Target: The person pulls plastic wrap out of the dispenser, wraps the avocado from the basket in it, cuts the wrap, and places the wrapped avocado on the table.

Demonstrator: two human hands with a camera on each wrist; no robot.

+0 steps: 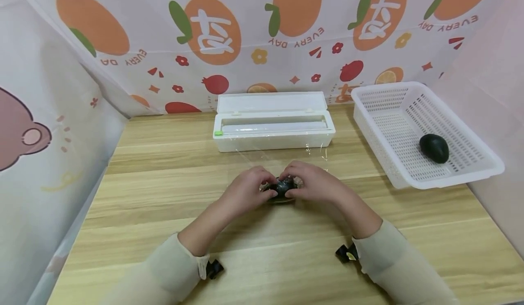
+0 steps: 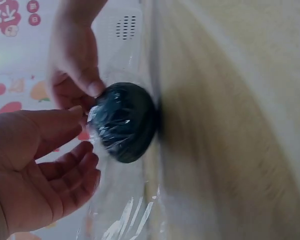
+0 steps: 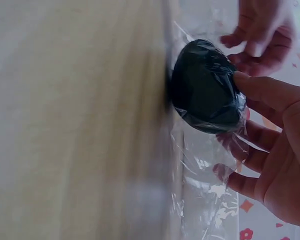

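A dark green avocado (image 1: 283, 186) stands at the middle of the table, covered by wrinkled clear cling film (image 2: 127, 215). In the head view my left hand (image 1: 250, 187) holds it from the left, thumb and fingers close to its top. My right hand (image 1: 313, 182) holds its other side. Seen from the right wrist, the right thumb (image 3: 260, 90) presses on the film-covered skin, and the other fingers curl behind it in the film. Loose film spreads past the avocado toward the dispenser box.
Behind the hands sits a white cling film box (image 1: 274, 141) with its lid raised, a roll inside and a green slider at its left. A white perforated basket (image 1: 393, 159) at the right holds another avocado (image 1: 434, 148). Printed cloth hangs behind the table (image 1: 163, 177).
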